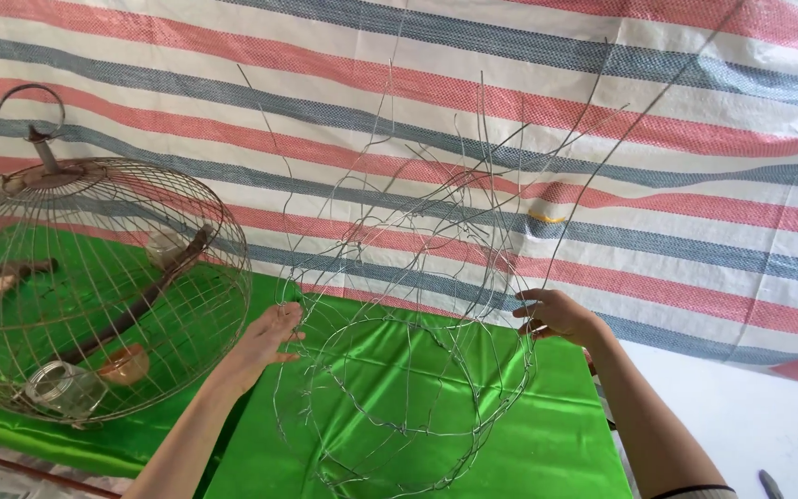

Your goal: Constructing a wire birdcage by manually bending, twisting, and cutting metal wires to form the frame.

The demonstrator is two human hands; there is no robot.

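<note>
The wire frame (408, 370) stands on the green cloth (547, 434), an unfinished open mesh of thin wire loops, with loose wire ends rising from its top in front of the striped tarp (602, 111). The left hand (265, 337) lies against the left side of the frame, palm toward the mesh, fingers spread and extended; the fingertips touch the outer wires without closing on them. The right hand (556, 316) is at the right side of the frame, near its upper edge, with fingers curled onto a wire strand; whether the strand is firmly pinched cannot be told. Both forearms reach up from the lower edge of the view, one on each side of the frame. Left of the frame, well apart from the left hand, a finished domed cage (94, 286) rests on the same cloth. The cage has a hook (25, 106) at its top. Inside the cage are wooden perches (145, 296), a glass jar (62, 388) and a small brown cup (124, 363). Right of the frame, past the edge of the cloth, a white surface (750, 416) shows.
</note>
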